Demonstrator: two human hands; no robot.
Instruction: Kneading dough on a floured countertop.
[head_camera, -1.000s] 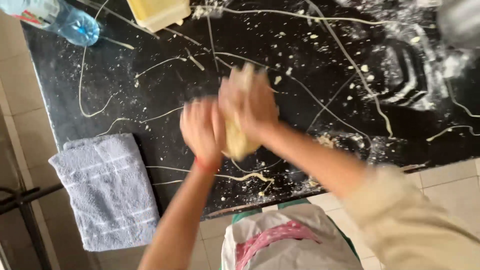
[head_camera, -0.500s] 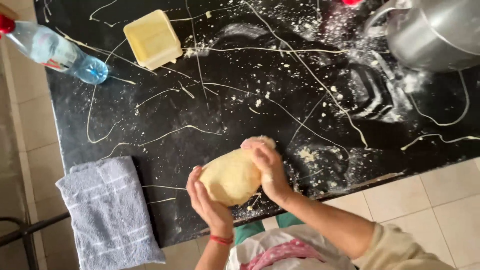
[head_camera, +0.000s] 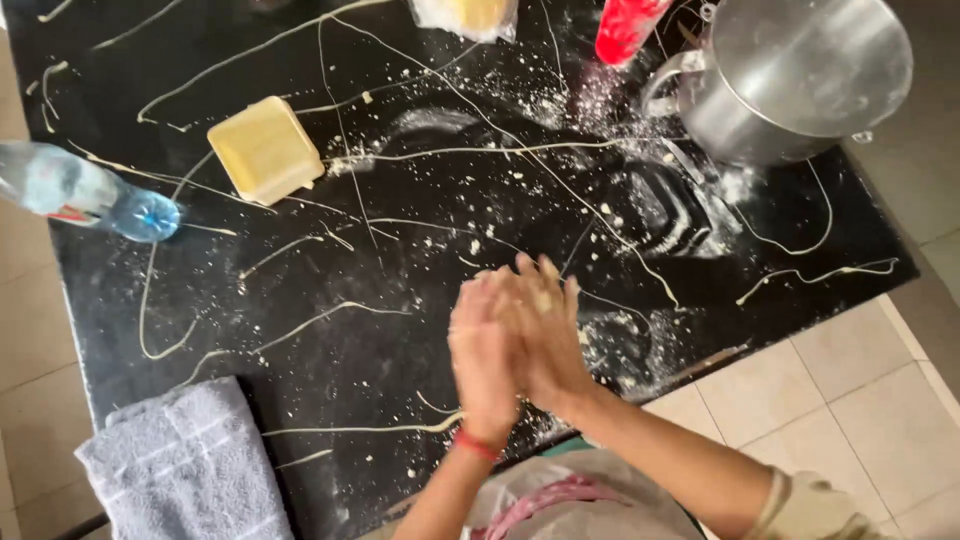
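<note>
While the left hand (head_camera: 484, 365) presses flat against the right hand (head_camera: 540, 330), fingers straight, they hold nothing that shows (the dough is hidden). They hover over the floury black table (head_camera: 380, 330), near a grey towel (head_camera: 185, 465).

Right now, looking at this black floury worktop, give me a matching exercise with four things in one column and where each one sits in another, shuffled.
Things:
1. grey folded towel
2. clear plastic water bottle with a blue cap
3. shiny steel pot
4. pale yellow square block

Places:
A. far right corner of the black worktop
B. lying on its side at the left edge
C. near left corner, hanging over the edge
D. far left of centre, among streaks of flour

Pairs: 1-C, 2-B, 3-A, 4-D
</note>
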